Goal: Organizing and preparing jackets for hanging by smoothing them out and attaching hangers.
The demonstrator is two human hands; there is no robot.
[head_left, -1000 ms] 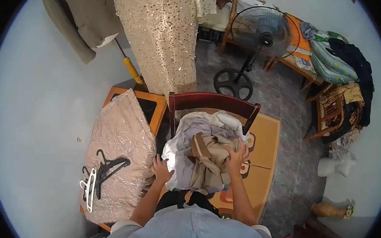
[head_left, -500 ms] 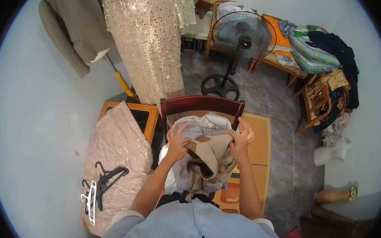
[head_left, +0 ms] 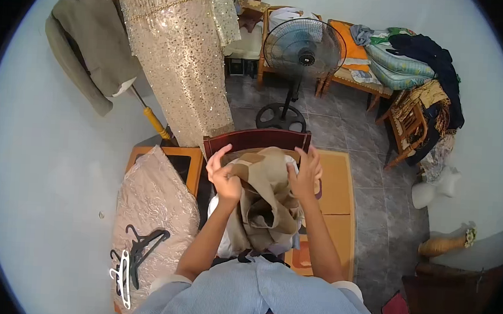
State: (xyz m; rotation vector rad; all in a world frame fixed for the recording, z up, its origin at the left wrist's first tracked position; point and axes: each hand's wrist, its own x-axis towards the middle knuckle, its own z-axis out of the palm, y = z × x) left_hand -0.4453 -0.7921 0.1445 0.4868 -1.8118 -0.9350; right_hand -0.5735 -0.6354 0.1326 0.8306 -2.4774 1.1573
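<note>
A beige and tan cloth garment (head_left: 269,201) lies bunched in front of me on the seat of a dark red-brown wooden chair (head_left: 258,138), with a dark opening among its folds. White and grey cloth shows around its edges. My left hand (head_left: 225,177) is at the garment's left edge, its fingers spread and raised. Across from it, my right hand (head_left: 304,174) is by the right edge, fingers apart and pointing up. Neither hand visibly grips the cloth, though both are close against it.
Left is a plastic-covered pink garment (head_left: 159,200) with black hangers (head_left: 142,251) and a white hanger (head_left: 124,279). A sequined gown (head_left: 179,66) and a grey-brown jacket (head_left: 92,38) stand beyond. Farther are a pedestal fan (head_left: 306,58) and wooden chairs piled with cloth. Flattened cardboard (head_left: 336,191) lies right.
The beige garment has shifted away from me and left, now covering most of the grey cloth. Both hands have moved slightly left. The view has shifted a little.
</note>
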